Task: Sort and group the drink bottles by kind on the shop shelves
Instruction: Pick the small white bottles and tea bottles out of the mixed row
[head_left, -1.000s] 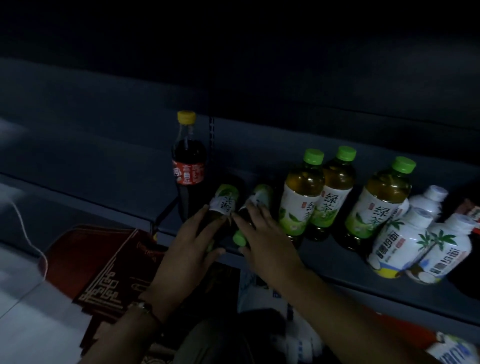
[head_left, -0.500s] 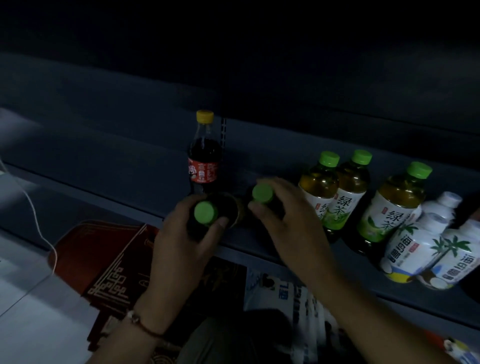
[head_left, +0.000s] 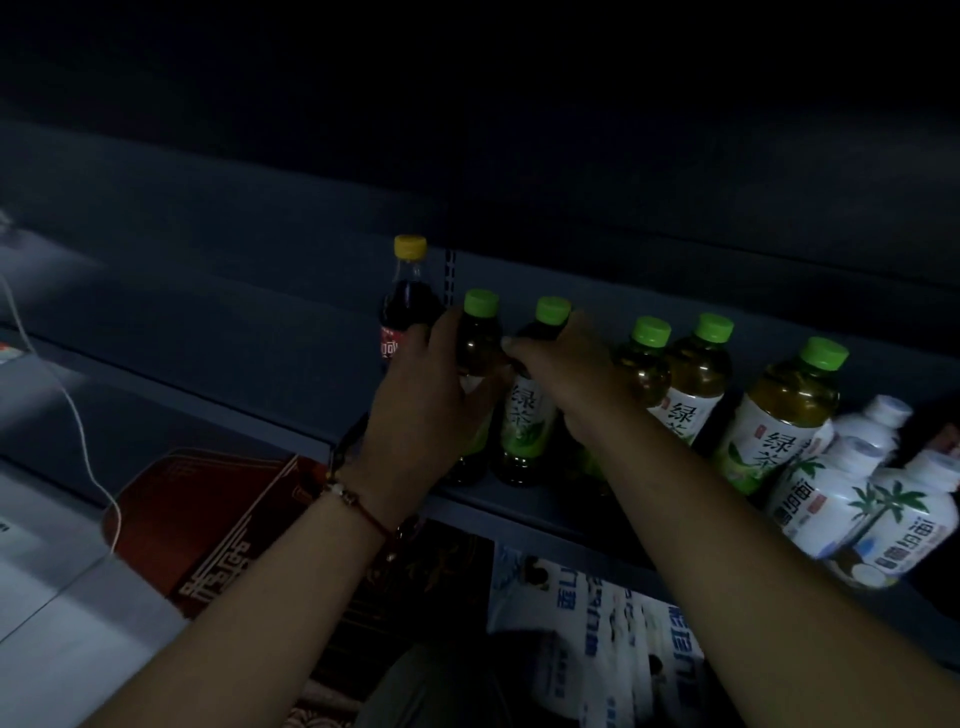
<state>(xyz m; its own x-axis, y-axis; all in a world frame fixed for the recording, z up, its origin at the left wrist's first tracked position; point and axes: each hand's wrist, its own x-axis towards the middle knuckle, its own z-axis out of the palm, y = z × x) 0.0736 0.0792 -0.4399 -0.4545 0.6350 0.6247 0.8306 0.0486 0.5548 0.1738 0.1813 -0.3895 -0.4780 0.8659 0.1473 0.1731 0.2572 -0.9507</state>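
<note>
Left hand (head_left: 426, 410) and right hand (head_left: 566, 374) each grip an upright green tea bottle (head_left: 480, 353) near the shelf (head_left: 545, 512) front edge; recommend seating both flush beside matching bottles (head_left: 696, 374).

the green tea bottles (head_left: 782, 410) are of clear plastic, smooth and a little glossy, with matt green plastic caps and thin shiny film labels in white and green. the cola bottle (head_left: 408, 306) is the same clear plastic, with a yellow ribbed cap and a glossy red label. the coconut drink bottles (head_left: 852, 512) are of opaque white plastic, smooth, with printed wrap labels. the shelf (head_left: 519, 514) looks like painted metal, grey and matt, but the light is poor and i cannot be sure. on the left wrist there is a thin red cord bracelet (head_left: 358, 506) with small beads. the red box (head_left: 208, 525) below seems to be glossy printed cardboard.
</note>
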